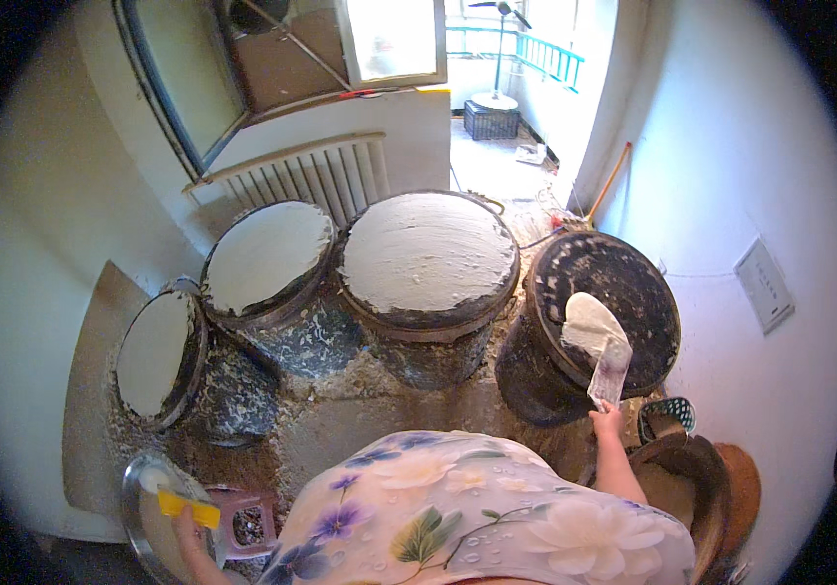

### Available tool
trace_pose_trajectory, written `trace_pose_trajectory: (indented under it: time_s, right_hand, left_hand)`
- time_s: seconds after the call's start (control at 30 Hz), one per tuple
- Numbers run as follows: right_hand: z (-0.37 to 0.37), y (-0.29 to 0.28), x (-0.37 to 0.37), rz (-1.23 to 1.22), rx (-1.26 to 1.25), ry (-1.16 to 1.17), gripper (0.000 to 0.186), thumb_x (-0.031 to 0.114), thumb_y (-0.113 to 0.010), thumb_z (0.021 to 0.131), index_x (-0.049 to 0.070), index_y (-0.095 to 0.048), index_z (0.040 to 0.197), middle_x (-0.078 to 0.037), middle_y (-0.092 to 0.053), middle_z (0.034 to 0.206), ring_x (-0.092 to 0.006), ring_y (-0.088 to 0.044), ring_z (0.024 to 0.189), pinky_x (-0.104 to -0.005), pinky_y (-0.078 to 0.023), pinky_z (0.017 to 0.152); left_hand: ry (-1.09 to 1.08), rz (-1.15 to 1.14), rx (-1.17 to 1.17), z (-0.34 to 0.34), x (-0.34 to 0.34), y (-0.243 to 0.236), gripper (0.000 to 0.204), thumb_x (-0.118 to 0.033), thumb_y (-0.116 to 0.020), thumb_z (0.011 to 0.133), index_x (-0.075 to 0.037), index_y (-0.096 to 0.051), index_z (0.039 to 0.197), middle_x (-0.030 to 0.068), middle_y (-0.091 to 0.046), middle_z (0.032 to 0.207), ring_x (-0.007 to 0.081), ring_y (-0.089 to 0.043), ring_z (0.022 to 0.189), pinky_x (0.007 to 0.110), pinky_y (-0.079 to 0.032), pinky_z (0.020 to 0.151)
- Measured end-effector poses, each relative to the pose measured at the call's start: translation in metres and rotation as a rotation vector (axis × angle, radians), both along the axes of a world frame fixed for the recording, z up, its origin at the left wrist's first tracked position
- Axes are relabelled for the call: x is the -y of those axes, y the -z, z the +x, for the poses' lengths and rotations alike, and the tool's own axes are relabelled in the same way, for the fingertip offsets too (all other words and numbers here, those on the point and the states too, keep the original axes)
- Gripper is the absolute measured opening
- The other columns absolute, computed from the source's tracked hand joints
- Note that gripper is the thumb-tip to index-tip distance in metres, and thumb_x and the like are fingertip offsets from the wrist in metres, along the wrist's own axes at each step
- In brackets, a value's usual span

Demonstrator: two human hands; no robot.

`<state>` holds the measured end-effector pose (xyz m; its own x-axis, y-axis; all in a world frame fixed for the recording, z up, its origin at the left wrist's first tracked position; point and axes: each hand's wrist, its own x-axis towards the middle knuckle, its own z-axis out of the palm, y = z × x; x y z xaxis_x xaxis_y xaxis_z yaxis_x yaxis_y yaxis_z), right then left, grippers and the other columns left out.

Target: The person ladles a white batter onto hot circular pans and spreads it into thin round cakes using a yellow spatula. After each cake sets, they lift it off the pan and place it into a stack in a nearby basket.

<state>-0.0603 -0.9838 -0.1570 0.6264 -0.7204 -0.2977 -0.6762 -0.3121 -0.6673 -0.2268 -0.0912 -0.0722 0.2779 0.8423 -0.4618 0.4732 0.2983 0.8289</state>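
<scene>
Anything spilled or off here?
Yes: pale spatter litters the floor around the drums and marks some sides. The rightmost drum's top is dark and patchy; the other three are mostly white.

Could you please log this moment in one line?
left hand: holds yellow tool by metal bowl | right hand: holds paste-loaded trowel over dark barrel

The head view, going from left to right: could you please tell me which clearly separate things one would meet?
Small white-topped drum → middle white-topped drum → large white-topped drum → paste-laden scraper in the right hand → green basket → white wall panel.
</scene>
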Motion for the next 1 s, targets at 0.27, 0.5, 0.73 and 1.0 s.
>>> trace_pose_trajectory:
  time_s: [0.27,0.5,0.73,1.0]
  right_hand:
    - [0.055,0.043,-0.049,-0.191,0.078,-0.149,0.046,0.013,-0.067,0.064,0.011,-0.057,0.109,-0.010,-0.060,0.103,-0.0235,-0.058,0.091,-0.0320,-0.045,0.079]
    - [0.017,0.022,-0.010,-0.540,-0.157,-0.137,0.030,0.010,-0.056,0.073,0.011,-0.059,0.103,-0.015,-0.061,0.093,-0.0263,-0.059,0.084,-0.0367,-0.047,0.071]
    - [0.025,0.041,0.014,0.024,-0.063,0.157,0.026,0.004,-0.059,0.069,0.007,-0.059,0.095,-0.007,-0.057,0.068,-0.0195,-0.047,0.049,-0.0357,-0.037,0.047]
    - [0.074,0.039,-0.046,-0.279,0.068,-0.199,0.049,0.013,-0.065,0.067,0.013,-0.054,0.114,-0.008,-0.059,0.106,-0.0219,-0.059,0.084,-0.0338,-0.046,0.070]
  left_hand:
    - [-0.178,-0.081,-0.037,-0.081,-0.032,0.054,0.027,-0.024,-0.053,0.082,-0.008,-0.049,0.104,0.0037,-0.056,0.082,0.0108,-0.049,0.057,0.022,-0.032,0.043]
    - [-0.208,-0.148,-0.022,-0.095,-0.037,0.079,0.028,-0.023,-0.053,0.082,-0.008,-0.049,0.105,0.0046,-0.056,0.085,0.0126,-0.050,0.063,0.024,-0.034,0.049]
    - [-0.188,-0.183,-0.004,-0.090,-0.040,0.083,0.029,-0.023,-0.052,0.083,-0.007,-0.048,0.106,0.0055,-0.056,0.088,0.0144,-0.051,0.068,0.025,-0.037,0.055]
    - [-0.129,-0.237,0.029,-0.078,-0.018,0.075,0.029,-0.023,-0.051,0.083,-0.007,-0.048,0.108,0.0066,-0.057,0.091,0.0164,-0.053,0.075,0.027,-0.041,0.063]
